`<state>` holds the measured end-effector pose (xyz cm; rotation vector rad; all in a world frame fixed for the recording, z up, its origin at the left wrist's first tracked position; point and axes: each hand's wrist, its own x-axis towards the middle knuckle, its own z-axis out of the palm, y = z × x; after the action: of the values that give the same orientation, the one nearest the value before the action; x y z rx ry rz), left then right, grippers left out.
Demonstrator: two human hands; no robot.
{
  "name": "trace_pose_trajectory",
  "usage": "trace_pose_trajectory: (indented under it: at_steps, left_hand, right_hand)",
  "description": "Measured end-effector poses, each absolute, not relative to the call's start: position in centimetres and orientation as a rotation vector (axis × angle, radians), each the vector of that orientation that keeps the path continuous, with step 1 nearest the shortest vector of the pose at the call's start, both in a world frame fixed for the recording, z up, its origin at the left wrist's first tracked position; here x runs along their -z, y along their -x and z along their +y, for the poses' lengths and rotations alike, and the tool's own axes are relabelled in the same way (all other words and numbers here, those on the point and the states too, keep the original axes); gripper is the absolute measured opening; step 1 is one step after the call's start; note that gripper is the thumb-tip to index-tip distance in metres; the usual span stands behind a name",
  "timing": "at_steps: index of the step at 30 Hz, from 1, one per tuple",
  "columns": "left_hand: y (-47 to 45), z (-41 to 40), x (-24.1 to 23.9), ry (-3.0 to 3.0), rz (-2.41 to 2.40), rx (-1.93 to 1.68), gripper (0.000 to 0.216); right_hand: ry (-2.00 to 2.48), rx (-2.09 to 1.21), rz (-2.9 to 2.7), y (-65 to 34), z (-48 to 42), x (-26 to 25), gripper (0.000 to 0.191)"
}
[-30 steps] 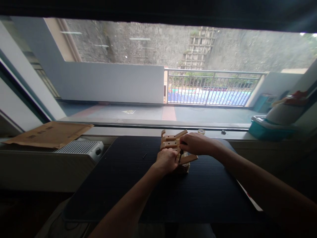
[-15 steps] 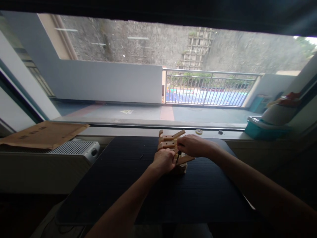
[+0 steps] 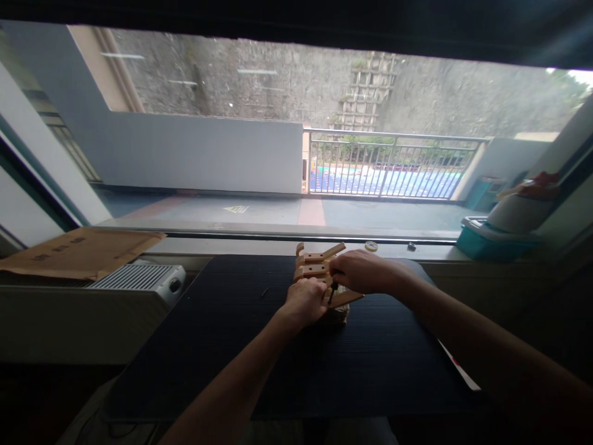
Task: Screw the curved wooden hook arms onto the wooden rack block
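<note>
A small wooden assembly [image 3: 317, 266] of stacked light-wood blocks with angled arms stands on a black mat [image 3: 278, 346] near the table's far edge. My left hand [image 3: 306, 301] is closed around its near lower side and steadies it. My right hand [image 3: 359, 272] is pinched on a short dark tool [image 3: 332, 293], its tip pointing down into the wood beside my left knuckles. Both hands hide the assembly's lower part.
A tiny dark screw [image 3: 264, 291] lies on the mat left of the assembly. A radiator [image 3: 134, 278] with flat cardboard [image 3: 78, 250] on it stands at the left. A round tin [image 3: 371, 246] sits on the sill, a teal box [image 3: 491, 241] at the right.
Hands and assembly keep almost the same pose. The view shifted slightly between the earliest frame and now, so everything sits a little further left.
</note>
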<state>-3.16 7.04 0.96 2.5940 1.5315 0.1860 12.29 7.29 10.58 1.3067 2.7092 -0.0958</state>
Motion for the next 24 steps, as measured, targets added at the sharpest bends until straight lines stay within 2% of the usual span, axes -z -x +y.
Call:
trace_pose_trajectory:
  at_steps: [7, 13, 24]
  left_hand:
    - [3.2, 6.7, -1.4, -2.580, 1.525, -0.188, 0.018]
    - [3.2, 6.7, -1.5, -2.574, 1.522, -0.182, 0.019]
    - [3.2, 6.9, -1.1, -2.579, 1.525, -0.197, 0.019]
  right_hand:
    - [-1.376, 0.088, 2.666, -12.0, 7.1, -10.5, 0.026]
    - [-1.340, 0.141, 2.679, -12.3, 6.7, -11.7, 0.017]
    - [-1.342, 0.136, 2.643, -12.2, 7.7, -10.2, 0.021]
